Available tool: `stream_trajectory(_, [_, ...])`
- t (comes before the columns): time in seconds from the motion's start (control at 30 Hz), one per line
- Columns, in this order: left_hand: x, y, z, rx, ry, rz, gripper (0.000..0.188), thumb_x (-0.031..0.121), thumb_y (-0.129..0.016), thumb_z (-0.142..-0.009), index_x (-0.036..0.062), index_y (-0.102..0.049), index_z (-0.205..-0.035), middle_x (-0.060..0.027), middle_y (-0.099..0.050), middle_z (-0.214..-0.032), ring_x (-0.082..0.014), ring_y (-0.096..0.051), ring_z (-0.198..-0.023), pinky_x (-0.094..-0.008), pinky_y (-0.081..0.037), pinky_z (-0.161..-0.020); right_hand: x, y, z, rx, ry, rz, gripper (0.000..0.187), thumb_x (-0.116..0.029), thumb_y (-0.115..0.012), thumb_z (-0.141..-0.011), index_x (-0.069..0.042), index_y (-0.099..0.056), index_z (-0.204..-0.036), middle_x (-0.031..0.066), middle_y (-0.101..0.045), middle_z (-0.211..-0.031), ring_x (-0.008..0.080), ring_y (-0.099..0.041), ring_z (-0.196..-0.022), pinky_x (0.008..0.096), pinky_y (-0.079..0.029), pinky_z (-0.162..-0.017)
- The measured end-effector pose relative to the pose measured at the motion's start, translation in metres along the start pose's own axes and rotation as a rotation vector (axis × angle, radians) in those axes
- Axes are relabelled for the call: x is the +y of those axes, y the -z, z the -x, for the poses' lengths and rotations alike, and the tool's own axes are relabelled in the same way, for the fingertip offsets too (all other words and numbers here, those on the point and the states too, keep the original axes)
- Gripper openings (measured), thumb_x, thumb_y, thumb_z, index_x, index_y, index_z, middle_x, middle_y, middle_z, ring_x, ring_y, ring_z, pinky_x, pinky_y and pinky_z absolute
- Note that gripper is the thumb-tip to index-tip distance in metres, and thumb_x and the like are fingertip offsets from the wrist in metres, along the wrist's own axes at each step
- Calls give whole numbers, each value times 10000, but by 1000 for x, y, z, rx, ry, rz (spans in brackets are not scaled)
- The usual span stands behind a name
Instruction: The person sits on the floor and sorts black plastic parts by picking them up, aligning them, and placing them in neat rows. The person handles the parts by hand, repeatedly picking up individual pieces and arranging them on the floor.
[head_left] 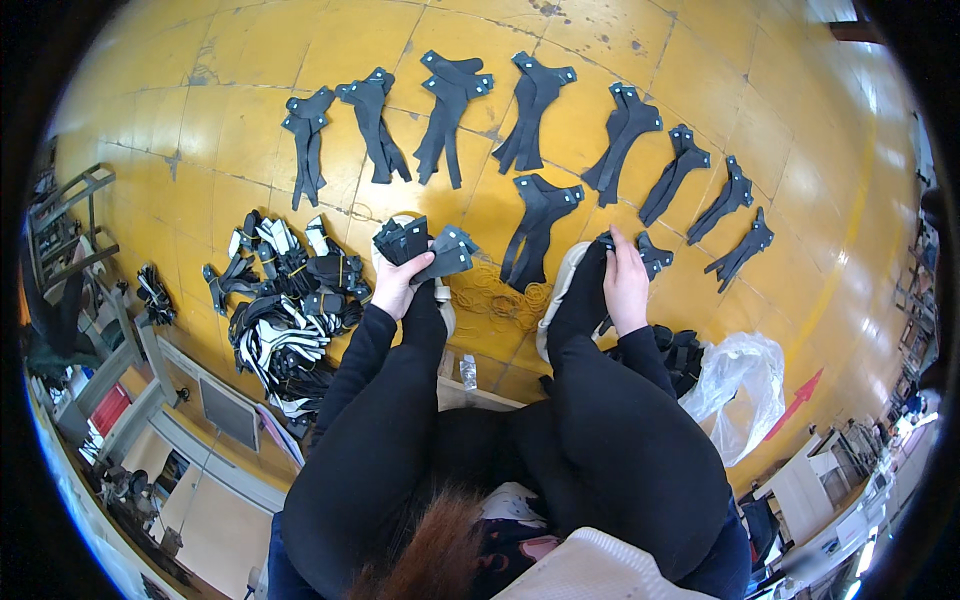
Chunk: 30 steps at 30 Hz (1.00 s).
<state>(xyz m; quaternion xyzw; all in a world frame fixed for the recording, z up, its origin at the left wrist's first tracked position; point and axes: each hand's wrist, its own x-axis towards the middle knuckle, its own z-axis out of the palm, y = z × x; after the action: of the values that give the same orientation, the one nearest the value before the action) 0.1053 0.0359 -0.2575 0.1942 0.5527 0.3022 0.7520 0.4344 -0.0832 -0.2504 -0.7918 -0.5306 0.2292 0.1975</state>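
Observation:
My left hand is closed around a fanned bunch of dark fabric pieces with small pale labels, held above my left shoe. On the other side, my right hand has its fingers closed on similar dark strips, near my right knee; part of them is hidden behind the hand and leg. Between the two hands a bundle of black strips lies on the floor. Farther off, several more bundles, such as one black bundle, are laid out in an arc.
A heap of tied black and white pieces lies to the left, with a small bundle beyond it. Yellow elastic bands are scattered between my feet. A clear plastic bag and dark bundles are at the right.

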Motion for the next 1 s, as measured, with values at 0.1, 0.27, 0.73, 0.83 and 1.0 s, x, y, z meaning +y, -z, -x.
stream_trajectory(0.1, [0,4,1,7,3,9,291,-26,-693,-785,41,-621,-1059,-52,-670,-1001,-150,-643,-902,-291,-519,-797,-5,0,1,-74,6,0,417,55,-488,-858,-44,-507,-1262,179,-563,-1021,341,-539,-963,391,-441,-864])
stream_trajectory(0.27, [-4,7,-3,-4,11,3,418,-67,-665,-783,79,-535,-1152,-67,-646,-1030,-179,-635,-938,-333,-535,-819,-10,0,11,-146,58,-80,435,104,-466,-839,-59,-530,-1237,169,-518,-1042,333,-515,-1007,365,-427,-888])
stream_trajectory(0.73, [2,3,-2,30,-9,21,422,-58,-692,-767,86,-526,-1128,-69,-652,-1003,-189,-648,-911,-339,-542,-792,7,6,22,-40,3,-96,209,26,-599,-786,-16,-627,-990,148,-622,-913,332,-599,-891,361,-479,-800])
stream_trajectory(0.83, [-9,16,-7,51,27,20,486,-53,-700,-759,118,-478,-1155,-83,-642,-1013,-203,-641,-914,-367,-551,-762,-3,6,31,-95,-22,-199,200,2,-625,-773,-4,-627,-972,149,-627,-911,330,-608,-898,359,-484,-801])
stream_trajectory(1.0, [-11,21,-8,55,8,-14,410,-43,-677,-791,114,-516,-1134,-63,-640,-1030,-177,-639,-919,-322,-537,-781,4,12,62,-156,-88,-362,205,-23,-620,-786,-5,-603,-989,158,-597,-895,349,-601,-886,366,-482,-779])
